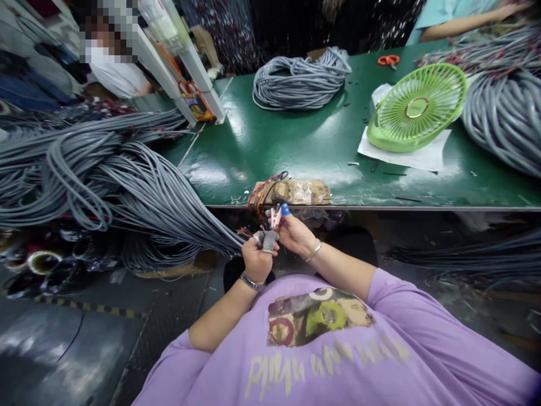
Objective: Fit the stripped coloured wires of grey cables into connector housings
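My left hand (pixel 257 262) is closed around the end of a bundle of grey cables (pixel 203 217), with thin coloured wires showing at the tip. Grey covering wraps one of its fingers. Close beside it, my right hand (pixel 298 235) wears a blue cover on the thumb and pinches a small pale pink clip (pixel 275 217) by the wire ends. Just beyond both hands, a wooden board (pixel 315 192) lies at the table's front edge. A brownish lump and red and black wires sit on its left part. My fingers hide part of the wire ends.
On the green table (pixel 296 146) lie a coil of grey cable (pixel 300 82), a green fan (pixel 418 107) on white paper and orange-handled scissors (pixel 389 60). More cable (pixel 507 113) is heaped at right. A white post (pixel 198 62) stands left. Co-workers are across the table.
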The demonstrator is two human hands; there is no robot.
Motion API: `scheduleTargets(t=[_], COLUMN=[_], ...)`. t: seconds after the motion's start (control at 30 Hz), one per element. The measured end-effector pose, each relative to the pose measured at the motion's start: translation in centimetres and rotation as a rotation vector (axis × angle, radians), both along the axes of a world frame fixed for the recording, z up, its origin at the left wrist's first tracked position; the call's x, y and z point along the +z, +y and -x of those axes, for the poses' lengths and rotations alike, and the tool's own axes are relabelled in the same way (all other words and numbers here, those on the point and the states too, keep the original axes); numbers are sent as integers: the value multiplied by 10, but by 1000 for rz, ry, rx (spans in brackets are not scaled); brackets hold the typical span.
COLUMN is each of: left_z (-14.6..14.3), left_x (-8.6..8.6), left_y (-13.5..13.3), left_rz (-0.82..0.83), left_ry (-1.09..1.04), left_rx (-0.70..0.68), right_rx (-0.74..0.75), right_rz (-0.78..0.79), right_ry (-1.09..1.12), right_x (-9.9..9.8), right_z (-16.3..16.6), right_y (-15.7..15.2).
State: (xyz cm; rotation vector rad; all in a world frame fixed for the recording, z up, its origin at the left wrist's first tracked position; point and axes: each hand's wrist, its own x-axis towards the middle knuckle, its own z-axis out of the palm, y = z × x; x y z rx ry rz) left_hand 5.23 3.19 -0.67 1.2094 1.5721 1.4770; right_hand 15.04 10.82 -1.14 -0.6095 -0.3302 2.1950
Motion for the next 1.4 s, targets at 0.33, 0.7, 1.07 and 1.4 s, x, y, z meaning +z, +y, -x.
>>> scheduleTargets(t=[0.33,0.7,1.07,1.4], left_z=[11,9,9,7], left_x=[-7,-1,-3,3], left_y=[-15,-22,-41,-67], left_rz=[59,126,216,17], left_ry=[-206,-341,91,437], left_rx=[-41,-170,-239,-448], right_rx=[106,80,-125,-64], right_rz=[56,9,-825,-1047], right_ry=[50,-30,-588,-716], right_x=[-12,-19,6,14], right_z=[-18,-41,-61,-57], right_y=[-4,-17,-69,-98])
